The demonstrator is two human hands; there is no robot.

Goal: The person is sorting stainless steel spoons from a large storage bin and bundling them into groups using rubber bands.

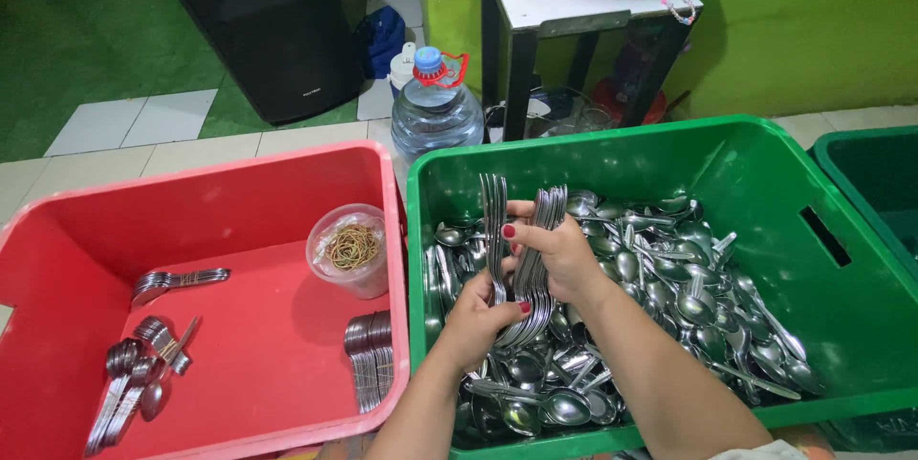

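Together two hands (521, 283), one spoon stack (521, 250)

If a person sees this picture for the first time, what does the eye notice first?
Both hands, left hand and right hand, grip a bundle of spoons above the green crate, which is full of loose spoons. At left, a red crate holds stacked bundles and a cup of rubber bands.

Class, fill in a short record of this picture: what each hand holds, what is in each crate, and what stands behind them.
left hand: grips the lower part of a stack of spoons
right hand: grips the same stack higher up
green crate: loose heap of spoons
red crate: bundled spoons, plastic cup of rubber bands
behind: water bottle, small table
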